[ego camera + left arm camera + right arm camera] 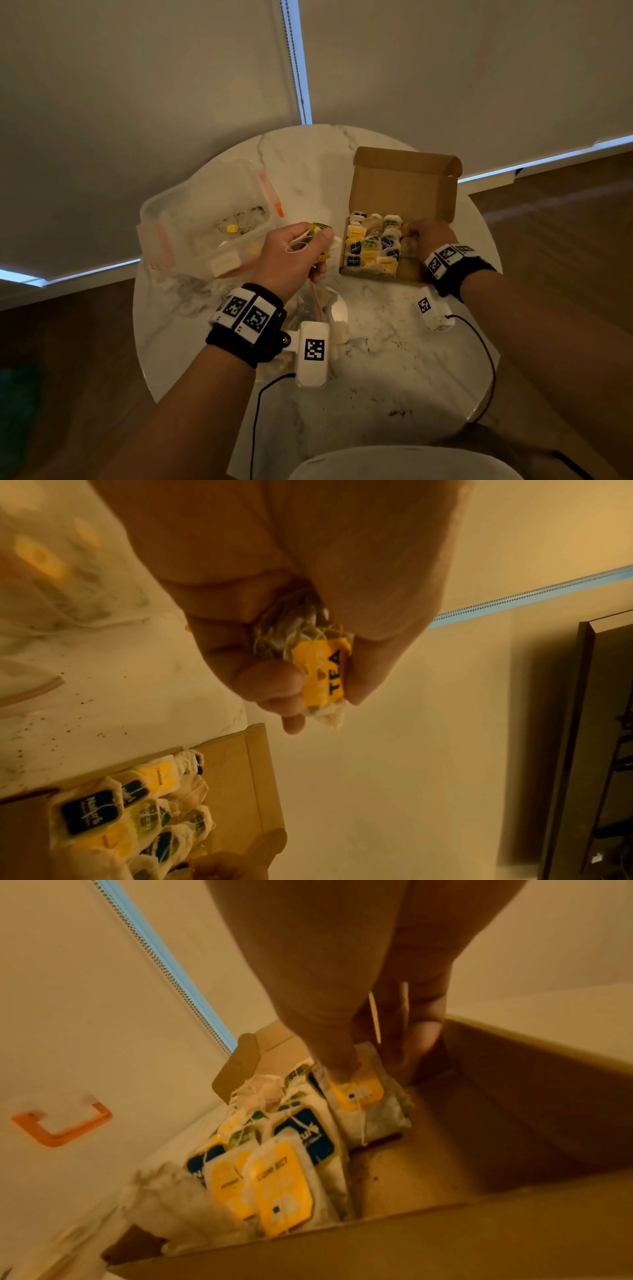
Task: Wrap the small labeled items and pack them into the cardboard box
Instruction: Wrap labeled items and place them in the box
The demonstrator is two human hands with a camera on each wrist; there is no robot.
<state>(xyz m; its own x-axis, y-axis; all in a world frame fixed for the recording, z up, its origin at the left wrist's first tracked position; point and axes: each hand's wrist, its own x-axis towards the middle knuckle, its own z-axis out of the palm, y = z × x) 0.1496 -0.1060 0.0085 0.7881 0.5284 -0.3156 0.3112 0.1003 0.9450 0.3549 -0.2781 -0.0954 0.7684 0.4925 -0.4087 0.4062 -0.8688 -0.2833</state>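
- Head view looks steeply down on the table [394, 359]; cardboard box [404, 185] at 1 o'clock.
- Both wrist views look closely along the fingers; both share that box.

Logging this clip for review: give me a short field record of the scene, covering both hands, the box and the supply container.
left hand: grips a tea bag with a yellow TEA tag, above the table
right hand: inside the cardboard box, fingers on a yellow-tagged bag
box: lid open, tea bags in rows on its left side, right side bare
plastic container: left of the box, a few items inside
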